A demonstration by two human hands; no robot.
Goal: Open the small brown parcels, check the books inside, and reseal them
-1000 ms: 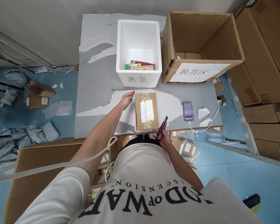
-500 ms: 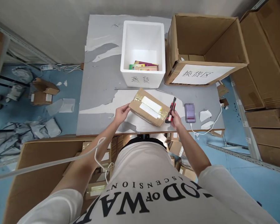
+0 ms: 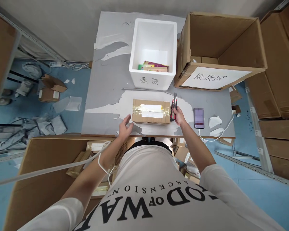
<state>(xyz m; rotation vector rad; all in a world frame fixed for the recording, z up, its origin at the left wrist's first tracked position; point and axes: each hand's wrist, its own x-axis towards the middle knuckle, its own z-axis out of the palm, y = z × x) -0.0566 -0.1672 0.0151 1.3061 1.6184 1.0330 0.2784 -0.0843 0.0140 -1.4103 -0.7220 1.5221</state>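
Observation:
A small brown cardboard box point(image 3: 137, 119) lies on the table in front of me, its long side facing me. Clear yellowish tape wraps both its ends and a white label covers part of its top. At the box's left end is my left hand point(image 3: 125, 127), fingers apart and holding nothing. My right hand point(image 3: 179, 116) grips a red and black utility knife point(image 3: 174, 104) beside the right end of the box, with the knife pointing away from me.
Behind the box stands a white foam box point(image 3: 153, 78) with colourful packs inside. Right of it is a large open carton point(image 3: 227, 45) with a handwritten sign. A phone point(image 3: 198, 117) on a white cable and paper scraps point(image 3: 215, 121) lie at the right.
The cardboard box has turned from a slant to lie straight along the table edge. My left hand has let go of its left end. The knife stays in my right hand.

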